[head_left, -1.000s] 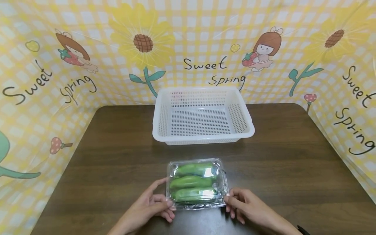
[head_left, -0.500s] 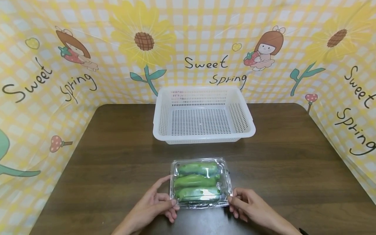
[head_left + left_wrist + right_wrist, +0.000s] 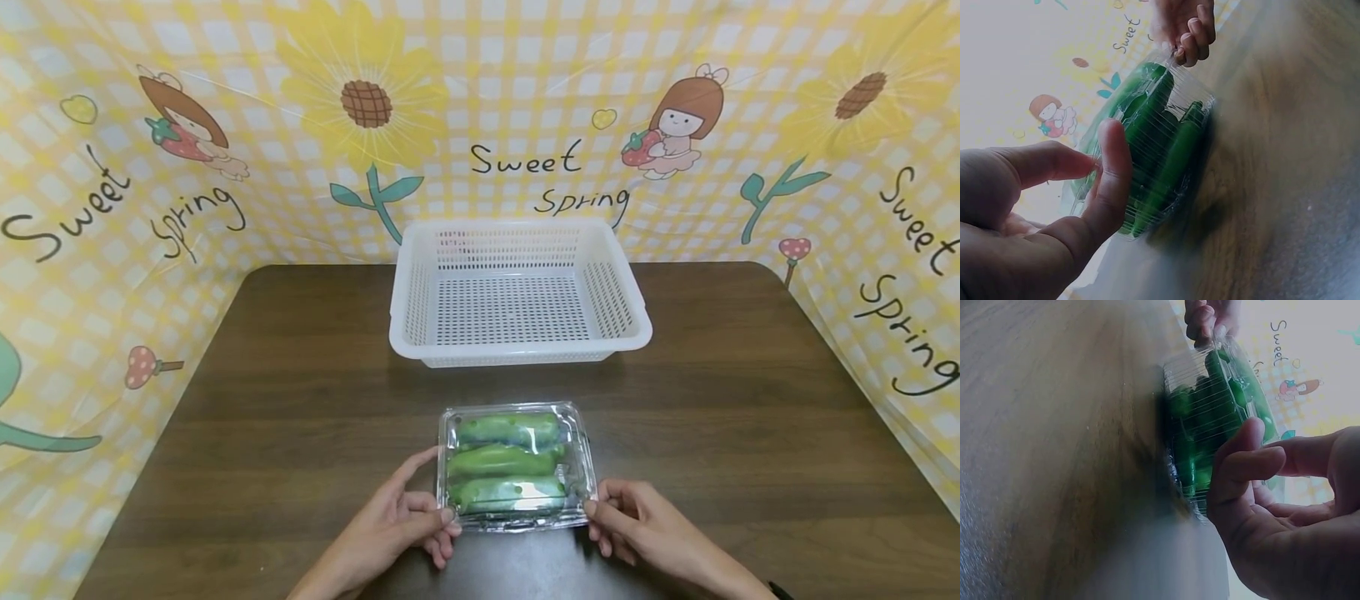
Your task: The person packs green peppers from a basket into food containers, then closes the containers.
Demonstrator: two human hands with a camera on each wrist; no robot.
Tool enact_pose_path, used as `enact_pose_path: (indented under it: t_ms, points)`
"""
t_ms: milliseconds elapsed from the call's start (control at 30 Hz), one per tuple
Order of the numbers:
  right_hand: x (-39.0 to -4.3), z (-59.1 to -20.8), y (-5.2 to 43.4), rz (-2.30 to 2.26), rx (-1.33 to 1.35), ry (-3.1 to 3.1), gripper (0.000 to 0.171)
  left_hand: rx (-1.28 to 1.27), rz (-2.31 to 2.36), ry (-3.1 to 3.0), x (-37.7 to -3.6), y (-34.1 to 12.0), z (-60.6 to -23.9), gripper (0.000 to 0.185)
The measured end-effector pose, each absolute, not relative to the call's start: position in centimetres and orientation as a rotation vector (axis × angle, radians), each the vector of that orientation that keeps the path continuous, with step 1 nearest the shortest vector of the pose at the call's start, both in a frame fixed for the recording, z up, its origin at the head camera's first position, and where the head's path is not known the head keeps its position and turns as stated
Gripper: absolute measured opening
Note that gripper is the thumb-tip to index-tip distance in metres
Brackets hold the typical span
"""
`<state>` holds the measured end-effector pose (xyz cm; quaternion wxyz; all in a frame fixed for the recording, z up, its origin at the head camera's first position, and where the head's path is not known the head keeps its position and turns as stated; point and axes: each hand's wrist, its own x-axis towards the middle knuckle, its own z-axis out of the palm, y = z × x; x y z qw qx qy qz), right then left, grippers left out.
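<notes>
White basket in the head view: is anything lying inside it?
No. The white basket shows only its bare perforated floor, while the clear box of green vegetables sits on the table in front of it.

Staged tabletop recording setup rather than a lived-in room, dark wood-grain table (image 3: 300,400), walled on three sides by a yellow gingham cartoon backdrop (image 3: 525,100) printed with sunflowers and "Sweet Spring", white plastic basket (image 3: 517,346) at the back

A white perforated basket (image 3: 519,292) sits on the dark wooden table (image 3: 750,400) beyond the hands, a sunflower-print backdrop (image 3: 225,125) behind
</notes>
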<state>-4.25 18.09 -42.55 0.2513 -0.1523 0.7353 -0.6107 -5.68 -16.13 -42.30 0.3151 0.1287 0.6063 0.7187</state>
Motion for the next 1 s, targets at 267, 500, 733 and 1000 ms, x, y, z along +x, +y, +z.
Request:
enact_pose_path:
  t_ms: [267, 500, 733, 1000]
  points:
    - [-4.6, -42.2, 18.6, -1.632, -0.354, 1.941, 0.034, 0.257, 1.889, 1.59, -5.8, -16.0, -42.4, 0.079]
    - [-5.2, -42.3, 18.9, -1.609, -0.389, 1.922, 0.034, 0.242, 1.906, 1.597, -6.0, -16.2, -42.5, 0.078]
    - [-5.5, -41.8, 19.7, -1.536, -0.432, 2.002, 0.031, 0.255, 1.86, 1.643, -6.1, -16.3, -42.4, 0.075]
    - [-5.6, -40.4, 21.3, -1.436, -0.378, 2.365, 0.032, 0.27, 1.778, 1.769, -6.3, -17.0, -42.0, 0.068]
